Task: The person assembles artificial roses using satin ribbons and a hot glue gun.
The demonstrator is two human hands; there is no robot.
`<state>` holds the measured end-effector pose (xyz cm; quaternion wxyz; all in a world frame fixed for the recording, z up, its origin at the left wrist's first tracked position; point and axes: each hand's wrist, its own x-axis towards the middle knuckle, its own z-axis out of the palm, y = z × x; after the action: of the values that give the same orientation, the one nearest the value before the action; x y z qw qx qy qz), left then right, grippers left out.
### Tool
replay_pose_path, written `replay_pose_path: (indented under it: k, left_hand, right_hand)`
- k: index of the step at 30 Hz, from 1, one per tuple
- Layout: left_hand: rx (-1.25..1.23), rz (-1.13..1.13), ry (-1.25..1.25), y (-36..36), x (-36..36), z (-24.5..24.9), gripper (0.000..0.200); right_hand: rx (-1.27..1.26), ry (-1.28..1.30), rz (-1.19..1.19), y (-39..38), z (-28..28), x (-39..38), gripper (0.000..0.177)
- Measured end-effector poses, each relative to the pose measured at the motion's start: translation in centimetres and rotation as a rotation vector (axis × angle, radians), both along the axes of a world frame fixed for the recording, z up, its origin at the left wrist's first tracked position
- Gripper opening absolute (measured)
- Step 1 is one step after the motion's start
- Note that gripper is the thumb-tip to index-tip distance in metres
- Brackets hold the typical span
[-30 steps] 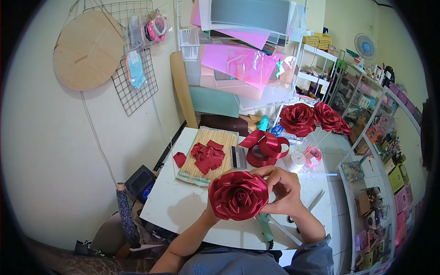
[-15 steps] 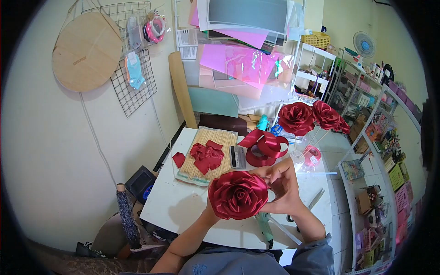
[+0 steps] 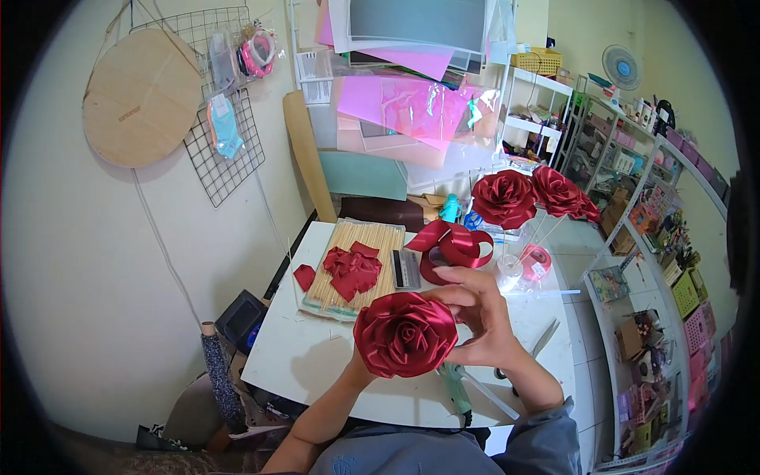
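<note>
Red satin forms the rose [image 3: 405,334] above the near counter [image 3: 297,340], its petals seemingly being adjusted, next needing gentle pressure, right hand [image 3: 489,318] curled alongside, left hand [image 3: 360,367] mostly hidden, neither grip clear.

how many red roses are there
3 clearly visible: front rose by the right hand, left rose and right rose above the clear cup. Petals at the far right may be a partly hidden fourth.

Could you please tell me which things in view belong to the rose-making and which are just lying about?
Probably the job's: held rose, cut red pieces, red ribbon, thin sticks, green glue gun, scissors.
Probably just about: fan, yellow basket, round board, packaged socks.
</note>
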<state>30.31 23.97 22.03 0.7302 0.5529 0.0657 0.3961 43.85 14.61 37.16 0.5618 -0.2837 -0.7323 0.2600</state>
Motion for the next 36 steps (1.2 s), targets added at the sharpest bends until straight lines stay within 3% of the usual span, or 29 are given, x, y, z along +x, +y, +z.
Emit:
replay_pose_path:
  k: [2, 15, 18, 20, 21, 24, 26, 31, 36]
  left_hand:
    - [0.255, 0.099, -0.079, -0.4, 0.2, 0.1, 0.051]
    - [0.347, 0.182, -0.062, -1.1, -0.4, 2.5, 0.051]
    - [0.149, 0.115, 0.011, -1.1, -0.5, 2.9, 0.051]
    - [0.448, 0.246, -0.023, -1.2, -0.6, 1.8, 0.053]
    - [0.448, 0.246, -0.023, -1.3, -0.6, 1.9, 0.053]
    - [0.349, 0.184, -0.057, -1.7, -0.6, 2.2, 0.048]
    - [0.106, 0.064, -0.094, -1.7, -0.6, 2.0, 0.038]
    - [0.075, 0.042, -0.121, -2.7, -0.6, 7.1, 0.033]
    - [-0.006, -0.014, -0.190, -2.8, -0.5, 7.8, 0.033]
  right_hand:
    - [-0.021, -0.007, -0.006, 0.0, 0.3, 0.0, 0.076]
    - [-0.037, 0.014, -0.037, 0.2, 0.4, -0.3, 0.081]
    - [-0.018, 0.010, -0.038, 0.1, 0.4, -0.3, 0.080]
    - [-0.013, -0.003, -0.041, 0.1, 0.5, -0.3, 0.080]
    - [-0.011, -0.012, -0.044, 0.0, 0.5, -0.3, 0.080]
    - [-0.014, -0.024, -0.044, -0.2, 0.8, -0.4, 0.080]
    - [-0.020, -0.028, -0.044, -0.4, 1.0, -0.4, 0.080]
    - [-0.089, -0.099, -0.085, -1.1, 1.3, -0.4, 0.085]
    - [-0.060, -0.133, -0.107, -1.3, 1.4, -0.5, 0.085]
